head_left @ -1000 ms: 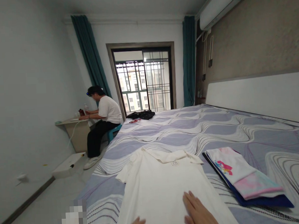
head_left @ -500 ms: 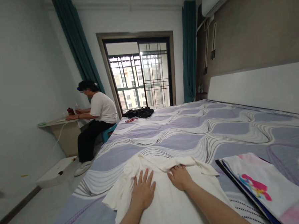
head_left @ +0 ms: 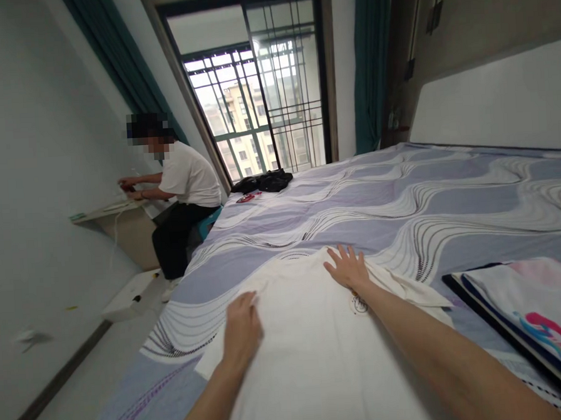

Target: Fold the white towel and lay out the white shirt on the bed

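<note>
A white T-shirt (head_left: 306, 334) lies spread on the bed, a small round dark print (head_left: 359, 303) showing on its chest. My left hand (head_left: 242, 328) has its fingers closed on the cloth near the left shoulder; the fingertips are partly hidden. With fingers spread, my right hand (head_left: 348, 268) rests flat on the shirt at the upper right, beside the collar. Fabric around the right sleeve is bunched in folds, while the body of the shirt looks fairly smooth.
Folded clothes (head_left: 525, 310) are stacked at the right. Black bags (head_left: 269, 180) lie at the bed's far end. A person (head_left: 189, 177) sits at a small desk (head_left: 122, 231) on the left. A white box (head_left: 129, 296) stands on the floor beside the bed.
The view has tipped downward. My left hand has gone from lying flat to gripping the cloth, and my right hand has opened out flat. The shirt's front is smoother and its print now shows.
</note>
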`<action>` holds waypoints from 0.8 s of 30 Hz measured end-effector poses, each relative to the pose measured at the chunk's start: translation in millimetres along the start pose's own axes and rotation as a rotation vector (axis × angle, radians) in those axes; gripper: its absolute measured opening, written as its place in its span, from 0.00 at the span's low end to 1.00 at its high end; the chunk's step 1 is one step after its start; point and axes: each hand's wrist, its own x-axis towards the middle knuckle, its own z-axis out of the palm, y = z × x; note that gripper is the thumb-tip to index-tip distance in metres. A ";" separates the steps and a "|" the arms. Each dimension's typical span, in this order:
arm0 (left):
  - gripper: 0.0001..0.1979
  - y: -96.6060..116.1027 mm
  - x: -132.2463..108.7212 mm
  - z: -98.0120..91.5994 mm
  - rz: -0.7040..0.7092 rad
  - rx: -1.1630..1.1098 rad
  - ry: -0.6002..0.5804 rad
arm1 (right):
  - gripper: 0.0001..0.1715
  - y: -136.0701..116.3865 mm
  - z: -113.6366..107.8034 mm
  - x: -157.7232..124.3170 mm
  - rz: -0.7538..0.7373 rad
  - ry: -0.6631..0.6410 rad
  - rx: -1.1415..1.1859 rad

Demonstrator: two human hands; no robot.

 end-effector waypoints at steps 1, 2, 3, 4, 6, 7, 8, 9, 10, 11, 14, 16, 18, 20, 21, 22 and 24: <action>0.28 -20.4 -6.9 -10.2 -0.095 0.046 0.066 | 0.38 0.3 0.6 0.3 -0.001 0.000 0.003; 0.30 -40.0 -14.5 -19.0 -0.214 0.108 0.130 | 0.37 0.6 1.2 0.5 -0.003 -0.001 0.007; 0.32 -57.1 -22.2 -25.7 -0.284 0.131 0.091 | 0.37 0.9 1.7 0.6 -0.003 -0.002 0.013; 0.32 -70.7 -29.5 -30.1 -0.306 0.122 0.028 | 0.37 1.0 1.9 0.6 -0.003 -0.002 0.019; 0.25 -86.9 -40.0 -33.3 -0.260 0.055 -0.115 | 0.37 1.1 1.5 0.2 -0.001 -0.004 0.032; 0.21 -90.8 -42.2 -33.7 -0.223 0.015 -0.151 | 0.37 1.0 0.9 -0.2 -0.001 -0.004 0.038; 0.19 -93.7 -41.8 -34.4 -0.207 -0.011 -0.153 | 0.37 0.7 0.2 -0.7 -0.001 -0.005 0.043; 0.18 -96.8 -39.3 -36.5 -0.217 -0.024 -0.136 | 0.37 0.3 -0.6 -1.2 -0.003 -0.005 0.047; 0.18 -101.2 -35.1 -40.3 -0.247 -0.029 -0.115 | 0.37 0.0 -1.4 -1.6 -0.006 -0.006 0.050; 0.19 -107.3 -30.0 -45.8 -0.292 -0.024 -0.086 | 0.37 -0.4 -1.9 -1.8 -0.009 -0.005 0.053; 0.15 -129.8 -17.6 -65.9 -0.432 0.041 -0.022 | 0.36 -0.6 -1.7 -1.8 -0.008 0.000 0.059; 0.12 -134.6 -15.2 -72.3 -0.490 0.103 -0.013 | 0.36 -0.2 -0.9 -1.6 -0.002 0.004 0.065; 0.18 -119.2 -16.5 -66.6 -0.463 0.152 0.007 | 0.36 0.0 -1.2 -1.8 0.000 0.008 0.074; 0.24 -83.9 -20.6 -49.1 -0.308 0.151 0.025 | 0.35 -1.0 -4.3 -3.3 -0.007 0.017 0.082; 0.25 -61.9 -24.0 -37.6 -0.188 0.127 0.012 | 0.34 -2.1 -7.2 -4.9 -0.015 0.023 0.085; 0.25 -39.5 -28.2 -25.6 -0.064 0.095 -0.017 | 0.33 -3.7 -10.9 -7.4 -0.027 0.031 0.084; 0.26 -1.3 -38.4 -4.2 0.113 0.055 -0.111 | 0.29 -7.0 -19.9 -15.6 -0.062 0.046 0.073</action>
